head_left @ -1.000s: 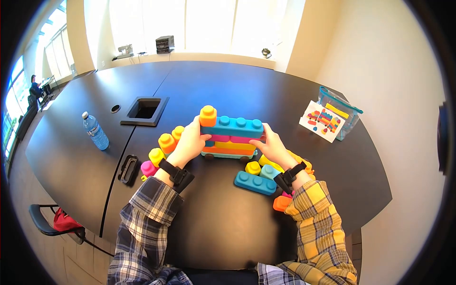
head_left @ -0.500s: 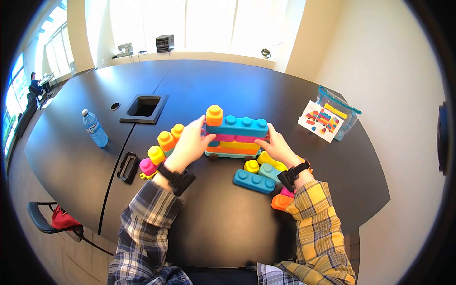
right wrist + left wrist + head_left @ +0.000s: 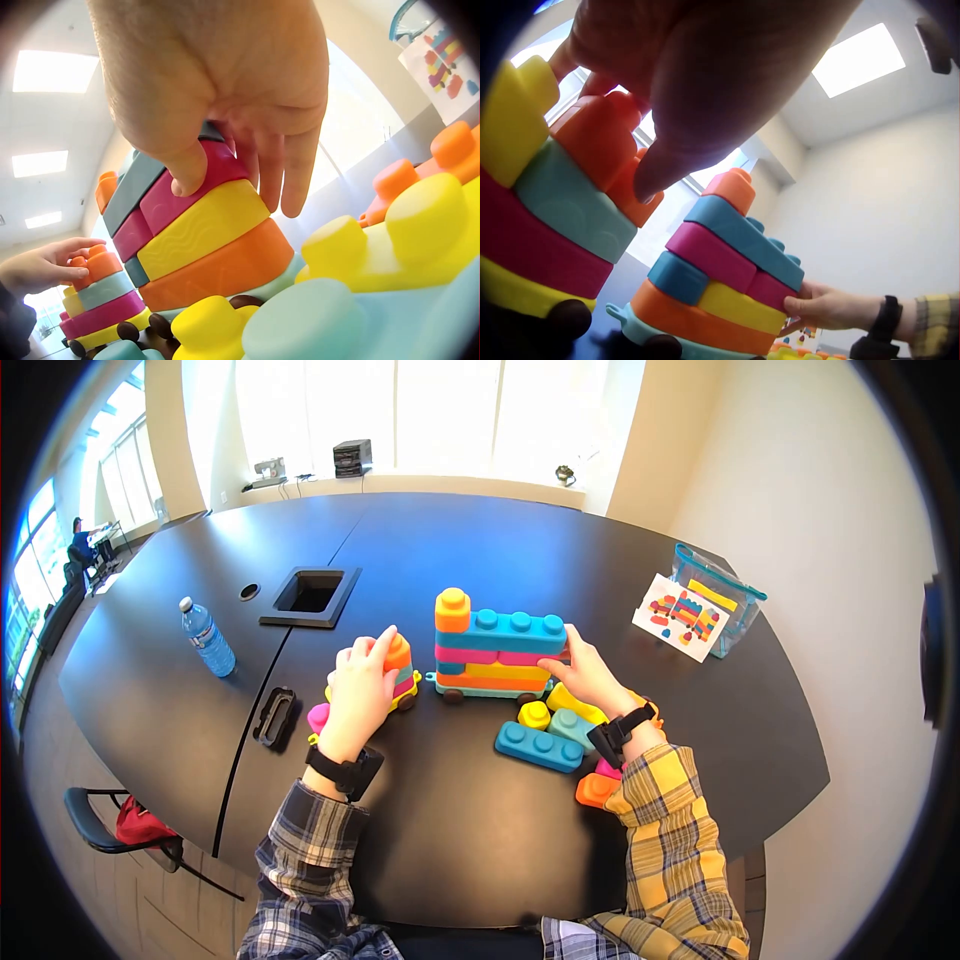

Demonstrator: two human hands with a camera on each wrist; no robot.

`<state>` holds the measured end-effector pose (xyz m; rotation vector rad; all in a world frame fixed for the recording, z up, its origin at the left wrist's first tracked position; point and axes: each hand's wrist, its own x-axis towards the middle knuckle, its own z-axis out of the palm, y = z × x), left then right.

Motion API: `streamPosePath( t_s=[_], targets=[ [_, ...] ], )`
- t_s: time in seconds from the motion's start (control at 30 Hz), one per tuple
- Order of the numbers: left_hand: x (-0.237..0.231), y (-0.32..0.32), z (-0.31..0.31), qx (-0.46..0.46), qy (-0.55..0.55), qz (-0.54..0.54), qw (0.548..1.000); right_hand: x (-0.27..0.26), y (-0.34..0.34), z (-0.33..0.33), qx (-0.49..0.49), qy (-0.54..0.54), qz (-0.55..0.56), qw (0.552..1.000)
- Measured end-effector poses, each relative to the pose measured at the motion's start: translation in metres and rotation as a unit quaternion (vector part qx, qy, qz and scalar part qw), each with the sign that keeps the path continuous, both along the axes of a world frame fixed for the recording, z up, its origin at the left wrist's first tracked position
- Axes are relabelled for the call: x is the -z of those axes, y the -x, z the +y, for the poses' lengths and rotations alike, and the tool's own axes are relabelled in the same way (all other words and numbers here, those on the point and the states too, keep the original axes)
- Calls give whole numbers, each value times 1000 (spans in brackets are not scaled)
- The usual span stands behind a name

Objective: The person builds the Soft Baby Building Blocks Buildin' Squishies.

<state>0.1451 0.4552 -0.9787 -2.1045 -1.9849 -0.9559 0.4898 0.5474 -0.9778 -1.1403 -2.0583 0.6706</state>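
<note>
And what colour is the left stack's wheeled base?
The wheeled base is yellow, clearest in the left wrist view.

Two hands gripping, set well apart.
The left hand (image 3: 358, 690), its back uppermost, pinches between thumb (image 3: 671, 161) and fingers (image 3: 385, 648); the right hand (image 3: 590, 672) holds with its thumb (image 3: 189, 169) opposite nearly straight fingers (image 3: 300, 172). Behind the hands, both forearms, in plaid sleeves (image 3: 665, 820), slant inward, converging toward them.
</note>
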Motion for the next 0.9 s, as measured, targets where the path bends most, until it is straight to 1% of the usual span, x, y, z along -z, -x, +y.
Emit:
streamPosePath(
  t_s=[0.03, 0.2, 0.27, 0.3, 0.37, 0.43, 0.47, 0.5, 0.57, 0.6, 0.63, 0.67, 0.73, 0.77, 0.83, 0.9],
  targets=[
    [-1, -3, -2, -19, -1, 17, 1000, 0, 0, 0, -3, 1, -1, 1000],
    [4, -7, -2, 4, -28, 29, 999, 1, 3, -1, -3, 8, 4, 1000],
    [0, -10, -5, -4, 16, 15, 1000, -1, 1, -4, -2, 17, 5, 1000],
    [2, -9, -6, -4, 14, 13, 1000, -3, -3, -7, -4, 5, -4, 1000],
    [7, -6, -9, 5, -51, 65, 997, -12, -12, -11, -5, -9, -13, 1000],
    [-11, -12, -27, 9, -74, 75, 994, -23, -34, -9, 80, 11, -36, 996],
    [-20, -14, -39, 14, -95, 85, 992, -26, -48, -9, 110, -12, -112, 987],
    [-24, -13, -48, 15, -93, 83, 992, -23, -66, -3, 119, -13, -186, 975],
    [-29, -9, -67, 126, -79, -4, 989, -26, -82, -11, 150, 61, -348, 923],
    [-32, -12, -80, 140, -74, -7, 987, -25, -83, -15, 153, 63, -348, 923],
    [-34, -14, -93, 142, -74, -7, 987, -22, -85, -20, 161, 90, -391, 902],
    [-36, -17, -104, 161, -56, -32, 985, -21, -86, -23, 168, 115, -434, 878],
    [-40, -22, -120, 183, -37, -79, 979, -8, -95, -15, 156, 117, -431, 881],
    [-38, -22, -122, 182, -36, -81, 979, 0, -100, -12, 142, 122, -425, 885],
    [-35, -19, -126, 183, -28, -112, 976, -5, -94, -16, 145, 122, -424, 886],
    [-32, -14, -129, 182, -26, -106, 977, -11, -89, -21, 174, 97, -432, 880]
  ],
)
